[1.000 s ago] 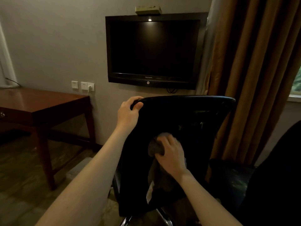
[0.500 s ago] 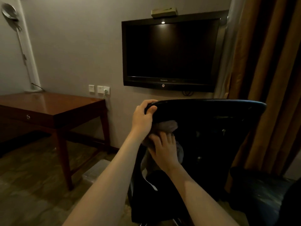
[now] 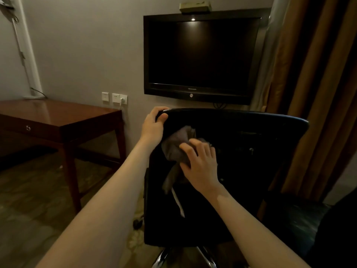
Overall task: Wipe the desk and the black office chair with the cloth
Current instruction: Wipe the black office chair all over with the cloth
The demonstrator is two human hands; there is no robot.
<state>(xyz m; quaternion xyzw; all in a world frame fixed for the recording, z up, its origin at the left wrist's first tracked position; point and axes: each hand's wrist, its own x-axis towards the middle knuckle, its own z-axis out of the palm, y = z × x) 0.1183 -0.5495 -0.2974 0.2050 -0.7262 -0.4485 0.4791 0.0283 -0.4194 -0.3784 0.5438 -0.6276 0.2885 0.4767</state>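
The black office chair (image 3: 251,171) stands in front of me with the rear of its backrest facing me. My left hand (image 3: 153,125) grips the top left corner of the backrest, fingers curled over the edge. My right hand (image 3: 200,162) presses a bunched grey cloth (image 3: 173,149) against the upper left part of the backrest; a loose end of the cloth hangs down below the hand. The brown wooden desk (image 3: 58,115) stands at the left against the wall.
A black television (image 3: 201,55) hangs on the wall behind the chair. Brown curtains (image 3: 318,84) fall at the right. A white lamp base (image 3: 33,96) with a cable sits on the desk's far corner. Wall sockets (image 3: 116,98) lie beside the desk. A dark seat (image 3: 301,219) is at lower right.
My right hand with the cloth went up from mid-backrest to the top left by my left hand, then slid slightly right and down. My left hand has kept its grip on the corner.
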